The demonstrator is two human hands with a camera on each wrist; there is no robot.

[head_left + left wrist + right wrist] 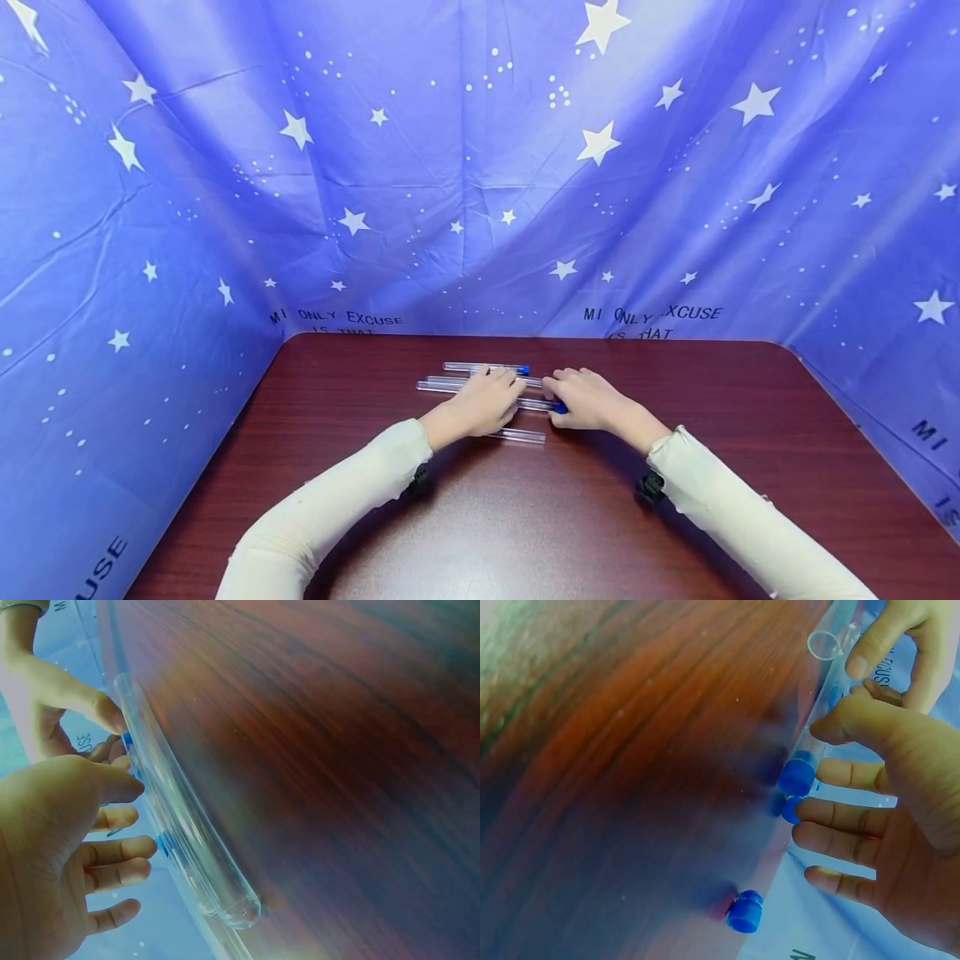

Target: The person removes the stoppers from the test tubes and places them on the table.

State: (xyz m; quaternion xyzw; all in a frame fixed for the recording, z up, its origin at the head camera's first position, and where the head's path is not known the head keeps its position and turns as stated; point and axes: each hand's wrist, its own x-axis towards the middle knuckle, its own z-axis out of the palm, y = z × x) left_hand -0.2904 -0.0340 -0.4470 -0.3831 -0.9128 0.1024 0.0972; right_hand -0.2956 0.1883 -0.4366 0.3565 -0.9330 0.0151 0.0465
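Note:
Several clear test tubes lie roughly side by side on the table. My left hand (491,400) reaches over them from the left and grips one long tube (536,405) between thumb and fingers. At that tube's right end my right hand (588,400) pinches a blue cap (797,774). Beyond the hands is another tube (480,367) with a blue cap at its right end. A nearer tube (521,436) lies partly under my left hand; its open mouth (825,645) shows in the right wrist view. Parts of the middle tubes are hidden by my fingers.
A separate-looking blue cap (745,911) sits near the far table edge in the right wrist view. The dark red wooden table (480,517) is bounded by a blue star-printed curtain (465,208) at the back and sides.

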